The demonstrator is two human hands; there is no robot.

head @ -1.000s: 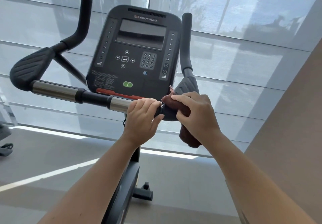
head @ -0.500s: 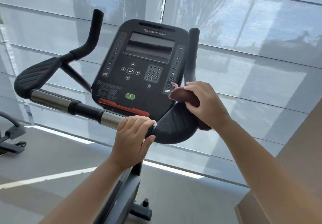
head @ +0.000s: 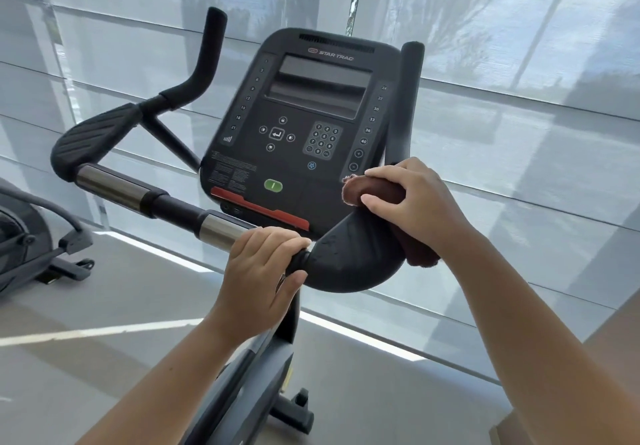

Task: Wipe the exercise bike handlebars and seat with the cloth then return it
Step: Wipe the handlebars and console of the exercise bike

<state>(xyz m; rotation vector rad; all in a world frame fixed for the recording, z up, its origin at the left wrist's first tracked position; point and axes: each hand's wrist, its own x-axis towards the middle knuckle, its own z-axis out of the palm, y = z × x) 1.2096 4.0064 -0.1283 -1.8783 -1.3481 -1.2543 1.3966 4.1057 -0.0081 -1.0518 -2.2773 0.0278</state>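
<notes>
The exercise bike's black handlebar point(head: 162, 202) runs across the view with steel sections and a padded rest at each end. My left hand point(head: 263, 264) grips the bar just left of the right pad point(head: 349, 261). My right hand point(head: 412, 202) holds a dark brown cloth point(head: 377, 191) wrapped over the top of that pad, below the right upright grip point(head: 405, 98). The cloth's lower end hangs behind the pad. The seat is out of view.
The black console point(head: 311, 125) with screen and keypad stands behind the bar. The left upright grip point(head: 204, 60) rises at the left. Another machine point(head: 31, 236) sits on the floor at far left. Shaded windows fill the background; a brown wall point(head: 616, 358) is at right.
My right hand has slid the cloth from the bar's inner end up over the right pad toward the upright grip. My left hand has kept its grip on the bar.
</notes>
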